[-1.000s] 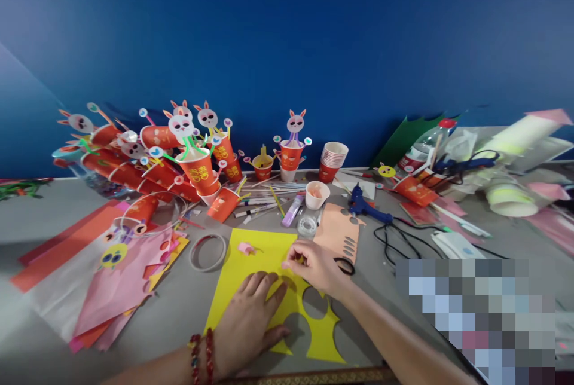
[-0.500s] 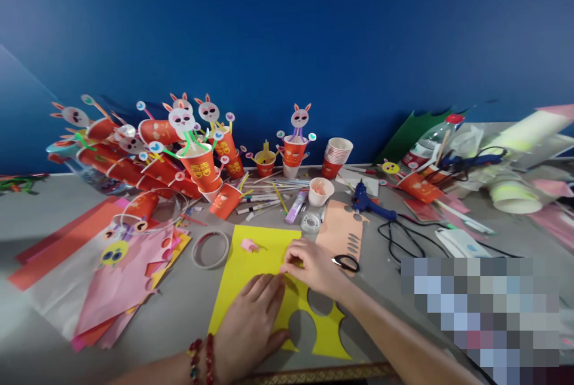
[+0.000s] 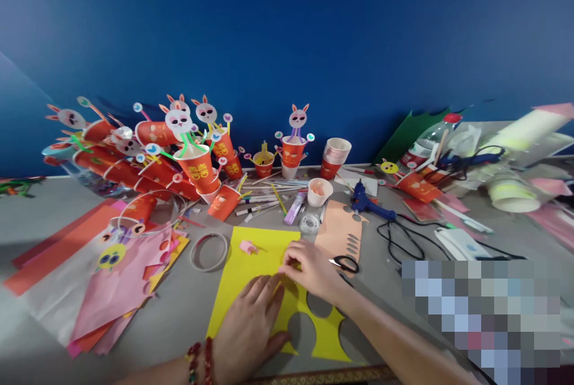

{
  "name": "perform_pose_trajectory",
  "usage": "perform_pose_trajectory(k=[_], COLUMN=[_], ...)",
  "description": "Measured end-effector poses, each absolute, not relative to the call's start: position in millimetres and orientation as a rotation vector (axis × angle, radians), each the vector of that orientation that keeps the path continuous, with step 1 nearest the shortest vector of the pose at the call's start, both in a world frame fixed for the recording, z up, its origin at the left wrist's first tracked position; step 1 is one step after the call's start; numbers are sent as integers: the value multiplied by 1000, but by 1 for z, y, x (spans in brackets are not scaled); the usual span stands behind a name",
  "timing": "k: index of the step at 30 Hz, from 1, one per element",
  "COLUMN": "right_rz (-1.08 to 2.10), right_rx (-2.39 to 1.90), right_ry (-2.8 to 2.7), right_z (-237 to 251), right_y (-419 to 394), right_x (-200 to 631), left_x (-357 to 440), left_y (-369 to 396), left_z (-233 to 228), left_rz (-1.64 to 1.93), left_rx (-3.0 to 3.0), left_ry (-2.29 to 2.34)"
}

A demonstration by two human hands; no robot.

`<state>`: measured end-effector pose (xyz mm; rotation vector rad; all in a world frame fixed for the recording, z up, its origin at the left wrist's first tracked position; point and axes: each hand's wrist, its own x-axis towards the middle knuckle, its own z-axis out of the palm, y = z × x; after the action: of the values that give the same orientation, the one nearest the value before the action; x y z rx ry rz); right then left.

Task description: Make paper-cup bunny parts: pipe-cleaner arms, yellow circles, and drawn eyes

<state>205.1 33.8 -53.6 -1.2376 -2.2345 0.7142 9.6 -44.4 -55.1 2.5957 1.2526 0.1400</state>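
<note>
My left hand (image 3: 253, 322) lies on the yellow sheet of paper (image 3: 244, 277), fingers stretched out and close together, palm down. Round holes are cut along the sheet's lower right part. My right hand (image 3: 309, 268) bends over the same sheet with thumb and forefinger pinched, just beyond my left fingertips. Whatever is in that pinch is too small or hidden to make out. A small folded pink paper piece (image 3: 248, 247) rests on the sheet, up and left of both hands. Black-handled scissors (image 3: 346, 263) lie right of my right hand, partly on peach paper (image 3: 338, 229) with cut-outs.
A roll of tape (image 3: 209, 251) lies left of the yellow sheet. Red paper cups with rabbit faces (image 3: 197, 170) crowd the back left. A blue glue gun (image 3: 370, 202) with its black cord is at right. Pink and orange papers (image 3: 121, 298) pile up at left.
The view has shifted very slightly. Both hands stay in nearly the same place on the yellow sheet, the right one still pinching.
</note>
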Motion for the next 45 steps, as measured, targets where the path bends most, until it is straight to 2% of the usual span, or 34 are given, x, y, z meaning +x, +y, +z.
perform_pose_trajectory(k=[17,30,38,45], right_rz=[598,730,723,736], right_rx=[-1294,-1225,-1217,-1158], right_ry=[-2238,-2243,-2232,-2223], right_z=[-59,-55,-55,-57], right_y=[35,38,38,39], right_x=[207,213,215,218], left_x=[11,9,-2,-1], left_y=[-42,-32,-26,-22], left_z=[-47,-54,-56,-47], left_rz=[33,265,372,259], left_rx=[2683,2795,2599,2587], left_ry=[1181,1108,1031,1037])
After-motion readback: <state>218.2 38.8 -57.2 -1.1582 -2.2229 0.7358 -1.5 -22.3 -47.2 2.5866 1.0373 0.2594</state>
